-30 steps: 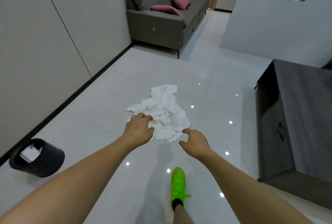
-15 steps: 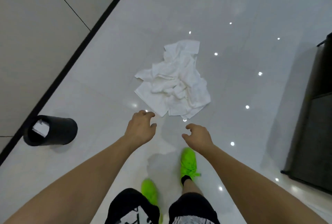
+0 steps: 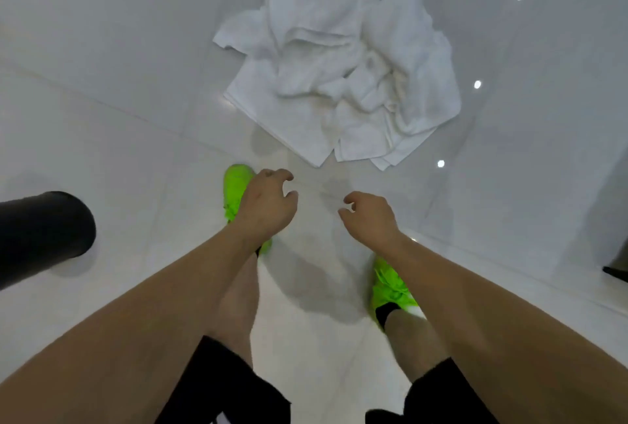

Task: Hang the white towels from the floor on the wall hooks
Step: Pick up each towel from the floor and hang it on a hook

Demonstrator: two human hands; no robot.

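Towels (image 3: 343, 70) lie in a crumpled white heap on the glossy floor (image 3: 119, 49), several layers bunched and folded over one another, with flat corners spread toward the person. Both hands hover on the near side of the towels, just short of the closest corners and touching none of the cloth. The left hand (image 3: 266, 206) sits near and to the left of the towels' front edge, fingers loosely curled and holding nothing, over the toe of a green shoe (image 3: 234, 185). The right hand (image 3: 370, 216) hangs beside it, also nearer than the towels, fingers loosely curled and empty. A second green shoe (image 3: 390, 284) stands further back from the towels, under the right forearm. A black bin (image 3: 40, 233) lies well to the left of the towels. Small bright light spots reflect on the floor right of the towels.
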